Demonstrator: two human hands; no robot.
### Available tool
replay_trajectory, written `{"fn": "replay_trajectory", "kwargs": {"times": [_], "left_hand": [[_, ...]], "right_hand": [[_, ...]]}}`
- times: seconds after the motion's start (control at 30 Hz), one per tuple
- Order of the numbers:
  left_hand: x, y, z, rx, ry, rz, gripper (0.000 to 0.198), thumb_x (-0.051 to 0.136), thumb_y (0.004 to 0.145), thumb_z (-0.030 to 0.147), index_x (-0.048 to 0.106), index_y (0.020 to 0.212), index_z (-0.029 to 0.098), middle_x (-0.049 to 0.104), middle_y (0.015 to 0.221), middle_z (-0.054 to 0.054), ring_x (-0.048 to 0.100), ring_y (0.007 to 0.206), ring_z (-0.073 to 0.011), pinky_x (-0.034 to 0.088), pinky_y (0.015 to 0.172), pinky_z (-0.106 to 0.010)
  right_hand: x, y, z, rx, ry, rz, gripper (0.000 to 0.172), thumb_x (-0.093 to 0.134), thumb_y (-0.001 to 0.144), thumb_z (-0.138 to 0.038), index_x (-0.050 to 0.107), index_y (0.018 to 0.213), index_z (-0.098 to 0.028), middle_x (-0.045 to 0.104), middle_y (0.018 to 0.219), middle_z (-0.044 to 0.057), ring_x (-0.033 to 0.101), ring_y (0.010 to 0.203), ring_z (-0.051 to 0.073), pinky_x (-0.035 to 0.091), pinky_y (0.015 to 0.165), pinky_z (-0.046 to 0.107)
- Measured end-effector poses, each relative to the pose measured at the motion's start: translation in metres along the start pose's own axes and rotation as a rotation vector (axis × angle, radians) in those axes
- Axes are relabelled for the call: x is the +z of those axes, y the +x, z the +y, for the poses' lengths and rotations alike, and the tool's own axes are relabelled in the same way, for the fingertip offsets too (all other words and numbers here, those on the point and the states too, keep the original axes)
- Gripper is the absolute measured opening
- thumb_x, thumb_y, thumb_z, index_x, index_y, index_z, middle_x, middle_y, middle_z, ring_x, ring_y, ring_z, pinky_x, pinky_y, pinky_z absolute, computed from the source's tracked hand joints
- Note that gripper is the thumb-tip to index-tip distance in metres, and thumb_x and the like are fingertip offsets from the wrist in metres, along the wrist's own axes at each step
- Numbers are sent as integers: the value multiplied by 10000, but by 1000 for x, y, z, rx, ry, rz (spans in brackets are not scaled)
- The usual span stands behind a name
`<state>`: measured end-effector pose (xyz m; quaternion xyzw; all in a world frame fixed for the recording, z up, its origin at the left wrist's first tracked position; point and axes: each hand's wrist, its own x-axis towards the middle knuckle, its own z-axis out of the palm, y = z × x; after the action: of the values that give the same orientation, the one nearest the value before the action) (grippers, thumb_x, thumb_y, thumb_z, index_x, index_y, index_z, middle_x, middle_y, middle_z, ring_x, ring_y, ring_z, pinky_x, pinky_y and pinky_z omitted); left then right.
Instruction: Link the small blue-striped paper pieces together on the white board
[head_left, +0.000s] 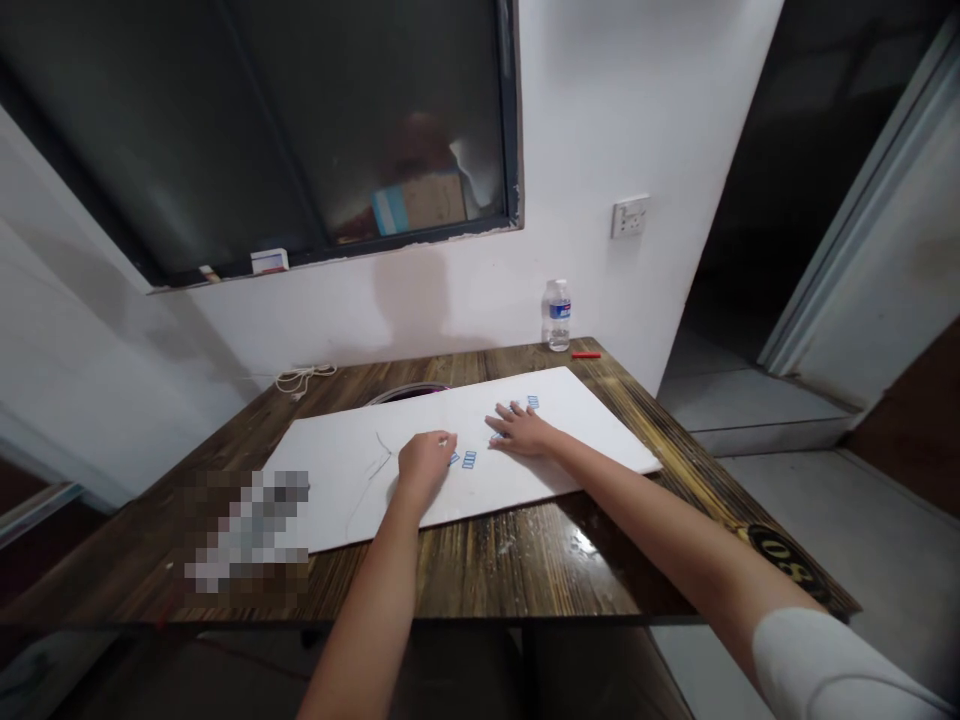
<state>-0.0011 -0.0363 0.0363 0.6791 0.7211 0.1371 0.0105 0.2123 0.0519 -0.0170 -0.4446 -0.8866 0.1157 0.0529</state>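
Small blue clips (469,460) lie between the left hand (426,462), apparently pinched together, and the flat, open right hand (523,432).

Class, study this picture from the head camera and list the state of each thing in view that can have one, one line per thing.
Left hand: curled, resting on the board.
Right hand: open, fingers spread on the board.
White board: lying flat on the wooden table.
Blue paper clips: lying loose on the board.
Water bottle: upright, capped.
White cable: loosely coiled.
Window: closed.
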Motion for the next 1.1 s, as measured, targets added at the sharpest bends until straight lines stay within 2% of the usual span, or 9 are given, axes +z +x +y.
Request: {"fn": "replay_trajectory", "kwargs": {"times": [0.1, 0.2, 0.3, 0.4, 0.53, 0.6, 0.7, 0.83, 1.1], "left_hand": [[4, -1, -1, 165, 59, -160, 485, 390, 902, 551, 741, 830, 224, 733, 871, -88, 652, 853, -243, 415, 694, -291], [15, 0, -1, 294, 45, -218, 497, 378, 898, 596, 715, 1009, 249, 717, 1046, -89, 630, 1017, -271, 441, 819, -327], [31, 1, 2, 416, -12, -283, 622, 404, 876, 637, 541, 1324, 229, 509, 1404, -120, 424, 1322, -312, 374, 1008, -390], [43, 0, 8, 558, -102, -393, 714, 393, 893, 626, 310, 1481, 229, 251, 1559, -105, 166, 1448, -297, 210, 1135, -447], [43, -2, 13, 634, -150, -454, 738, 401, 902, 608, 182, 1519, 267, 95, 1592, -79, 30, 1466, -284, 89, 1161, -490], [37, -3, 13, 669, -157, -458, 668, 395, 904, 612, 269, 1491, 317, 79, 1595, -44, 22, 1466, -288, 80, 1156, -511], [27, -3, 11, 743, -142, -497, 483, 379, 925, 586, 476, 1361, 403, 253, 1560, 19, 139, 1456, -281, 81, 1138, -561], [20, 1, 4, 711, -117, -489, 448, 403, 923, 568, 523, 1321, 401, 388, 1500, 9, 287, 1412, -265, 192, 1120, -522], [37, 4, -4, 450, -24, -343, 626, 350, 912, 620, 351, 1459, 314, 208, 1573, -68, 159, 1451, -293, 185, 1126, -500]], "right_hand": [[5, -22, 9, -38, 29, 38, 671, 386, 922, -594, 314, 1488, -240, 133, 1585, 144, 106, 1440, 388, 167, 1107, 598], [9, -47, 3, -108, 92, 11, 683, 418, 917, -580, 282, 1499, -250, 119, 1587, 131, 91, 1448, 365, 141, 1121, 596], [8, -65, -10, -258, 213, -58, 677, 410, 927, -567, 254, 1507, -255, 113, 1591, 94, 69, 1460, 310, 117, 1150, 543], [2, -69, -16, -339, 380, 5, 602, 387, 948, -525, 326, 1484, -256, 238, 1567, 68, 187, 1447, 254, 194, 1160, 455], [-4, -53, 5, -161, 444, 311, 468, 346, 973, -429, 527, 1352, -223, 508, 1411, 87, 411, 1341, 240, 299, 1122, 439], [-6, -43, 24, -11, 335, 386, 470, 371, 965, -396, 508, 1365, -192, 470, 1440, 106, 356, 1375, 262, 271, 1130, 469], [-5, -35, 48, 182, 151, 319, 515, 385, 962, -378, 422, 1424, -153, 330, 1523, 131, 200, 1436, 318, 172, 1136, 561], [0, -36, 62, 212, 65, 126, 548, 371, 963, -407, 367, 1453, -163, 266, 1547, 147, 186, 1438, 328, 166, 1117, 596], [9, -66, 34, -26, 109, -56, 650, 328, 957, -518, 249, 1508, -182, 141, 1577, 143, 95, 1457, 315, 144, 1133, 577]]}}
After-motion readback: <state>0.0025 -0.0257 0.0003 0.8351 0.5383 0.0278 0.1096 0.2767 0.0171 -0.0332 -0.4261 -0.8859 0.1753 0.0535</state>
